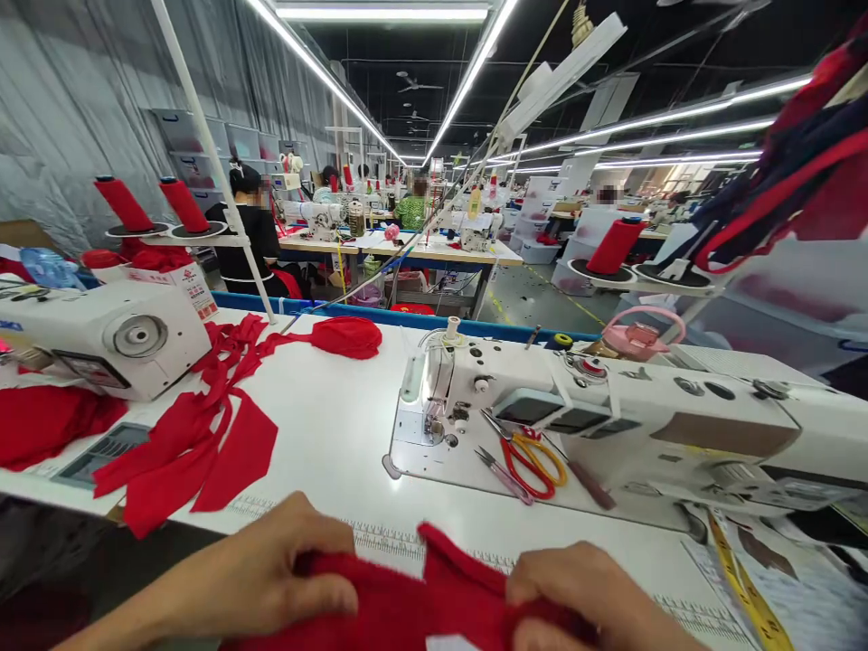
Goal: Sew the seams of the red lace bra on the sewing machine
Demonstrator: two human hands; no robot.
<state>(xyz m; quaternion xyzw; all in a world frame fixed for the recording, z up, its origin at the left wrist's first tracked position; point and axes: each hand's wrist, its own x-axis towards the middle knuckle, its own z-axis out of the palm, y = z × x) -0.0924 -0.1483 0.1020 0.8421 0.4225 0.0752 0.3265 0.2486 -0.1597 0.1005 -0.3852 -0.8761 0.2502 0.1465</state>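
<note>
Both my hands grip a piece of red fabric (390, 601) at the front edge of the white table (325, 434). My left hand (271, 570) pinches its left part between thumb and fingers. On the other side, my right hand (576, 588) is closed around the right part. A folded edge of the cloth stands up between the hands, and its lower portion runs out of view. Beyond it stands a white sewing machine (515, 389), its needle area lit. Scissors with red and orange handles (533, 463) and small pink thread snips (505, 475) lie on its bed.
Red fabric pieces (237, 443) lie at the left, beside another sewing machine (136, 334). A red bundle (345, 336) rests near the back edge. A yellow tape measure (746, 588) hangs at the right front. Red thread cones (614, 246) stand behind. A person in black (248, 235) sits further back.
</note>
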